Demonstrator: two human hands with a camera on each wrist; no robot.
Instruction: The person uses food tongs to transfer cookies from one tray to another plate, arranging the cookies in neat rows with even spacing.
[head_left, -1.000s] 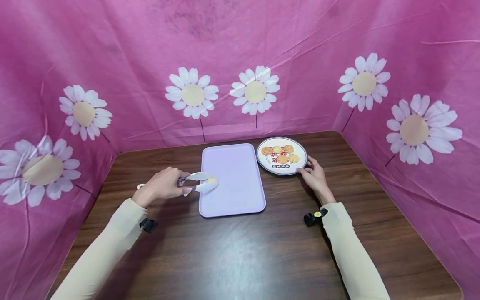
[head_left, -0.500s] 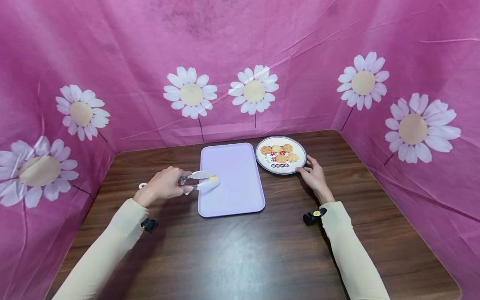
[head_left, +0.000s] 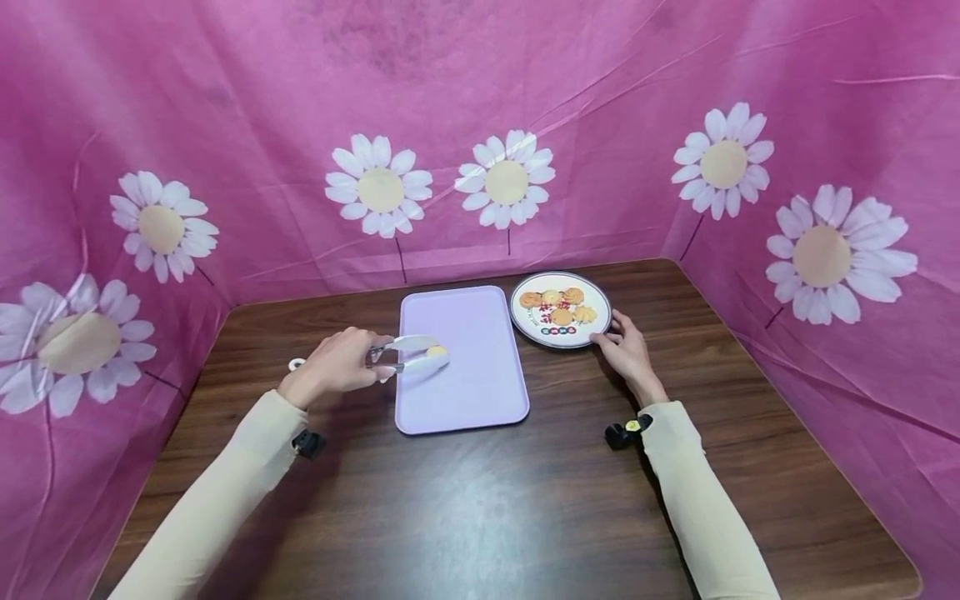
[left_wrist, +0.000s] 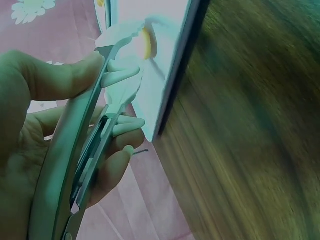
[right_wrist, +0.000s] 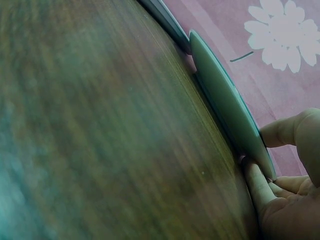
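Observation:
My left hand [head_left: 341, 362] grips metal tongs [left_wrist: 75, 150] with pale, scalloped tips, thumb on one arm and fingers round the other. The tips reach over the left part of a lilac tray [head_left: 476, 392]. Between them in the head view shows a small yellow cookie [head_left: 437, 352]; in the left wrist view the cookie sits at the tip ends, its shadow beside it on the tray. With thumb on the rim and fingers underneath, my right hand [head_left: 628, 354] holds a round white plate [right_wrist: 225, 95] at its near right edge.
Several cookies [head_left: 561, 317] lie on the plate, over printed red and dark markings. The plate stands close against the tray's right side on a brown wooden table [head_left: 465, 500]. Pink cloth [head_left: 450, 67] with daisies encloses the back and sides.
My left hand and the tongs have shifted a little right over the tray, and the cookie has moved right with the tips. The right hand keeps its hold on the plate.

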